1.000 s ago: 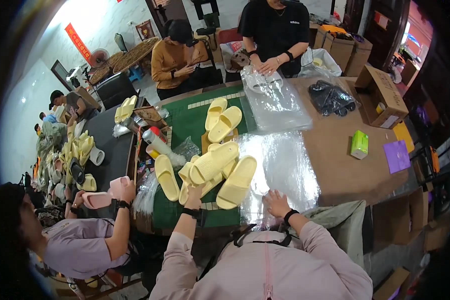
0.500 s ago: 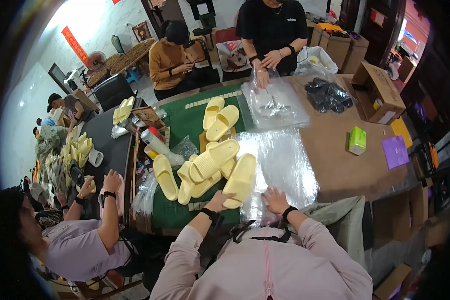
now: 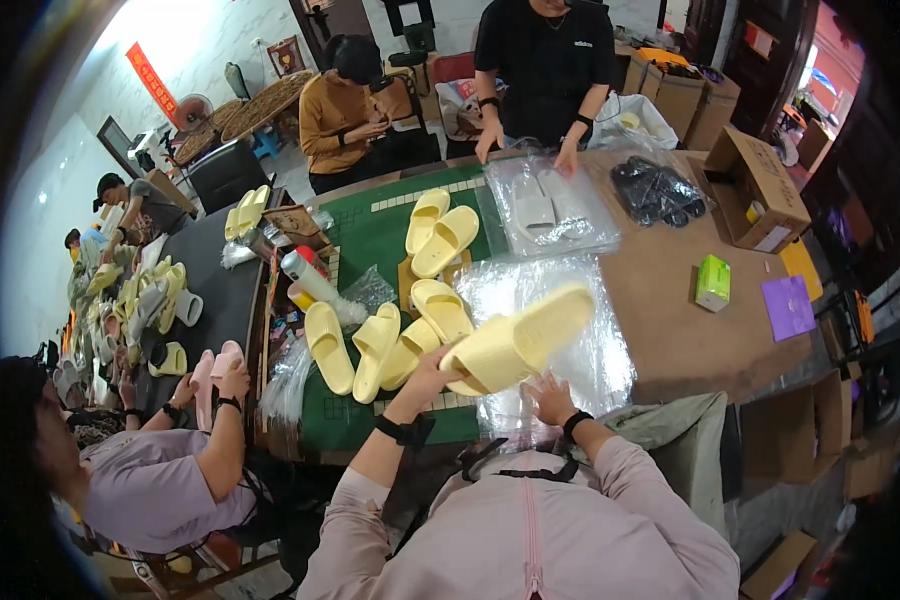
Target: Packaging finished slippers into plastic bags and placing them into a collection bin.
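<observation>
White tiled walls (image 3: 70,170) (brightly lit), a brown worktable (image 3: 690,330), cardboard boxes (image 3: 760,190) alongside.

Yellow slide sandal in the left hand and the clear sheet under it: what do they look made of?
Pale yellow slide sandal: probably moulded foam or soft rubber, matte, thick, seamless. Clear crinkled sheet: thin plastic film or bags, glossy, with wrinkles and white glare.

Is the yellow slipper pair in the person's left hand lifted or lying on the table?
Lifted. The left hand grips the yellow slipper pair above the clear plastic bag; the right hand touches the bag.
</observation>
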A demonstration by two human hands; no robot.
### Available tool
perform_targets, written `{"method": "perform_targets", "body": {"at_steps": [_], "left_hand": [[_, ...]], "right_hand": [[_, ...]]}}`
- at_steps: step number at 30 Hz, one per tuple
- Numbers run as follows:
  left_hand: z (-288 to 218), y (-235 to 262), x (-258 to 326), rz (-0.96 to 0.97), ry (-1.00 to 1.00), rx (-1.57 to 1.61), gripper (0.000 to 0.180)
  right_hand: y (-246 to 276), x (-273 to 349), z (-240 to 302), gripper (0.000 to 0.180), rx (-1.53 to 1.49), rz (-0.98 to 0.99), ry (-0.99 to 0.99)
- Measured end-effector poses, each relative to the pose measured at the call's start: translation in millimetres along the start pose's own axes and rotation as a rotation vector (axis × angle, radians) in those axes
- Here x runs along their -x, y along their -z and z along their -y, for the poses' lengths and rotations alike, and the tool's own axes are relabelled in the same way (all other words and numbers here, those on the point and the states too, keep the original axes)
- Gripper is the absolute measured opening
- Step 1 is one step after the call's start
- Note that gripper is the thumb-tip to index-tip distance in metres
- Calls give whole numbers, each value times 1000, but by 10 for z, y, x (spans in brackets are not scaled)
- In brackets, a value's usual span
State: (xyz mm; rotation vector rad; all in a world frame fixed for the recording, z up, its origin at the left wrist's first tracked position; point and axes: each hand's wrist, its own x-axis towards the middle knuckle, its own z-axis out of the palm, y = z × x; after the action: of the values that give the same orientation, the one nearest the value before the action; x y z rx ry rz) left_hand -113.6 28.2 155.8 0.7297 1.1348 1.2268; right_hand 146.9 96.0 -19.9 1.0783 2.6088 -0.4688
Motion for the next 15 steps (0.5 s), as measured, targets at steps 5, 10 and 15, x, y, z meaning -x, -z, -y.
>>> {"method": "perform_targets", "body": {"at_steps": [5,10,15], "left_hand": [[269,-153,-117,25,7,-233,33],[781,172,-118,-142,141,132,31],[1579,797,-234,-52,81,-48,27]], "right_hand": [[-50,39,-99,42,-348,-81,4],[96,201,-31,48,-228,-36,49],[690,552,47,38,-475,121,132]]}}
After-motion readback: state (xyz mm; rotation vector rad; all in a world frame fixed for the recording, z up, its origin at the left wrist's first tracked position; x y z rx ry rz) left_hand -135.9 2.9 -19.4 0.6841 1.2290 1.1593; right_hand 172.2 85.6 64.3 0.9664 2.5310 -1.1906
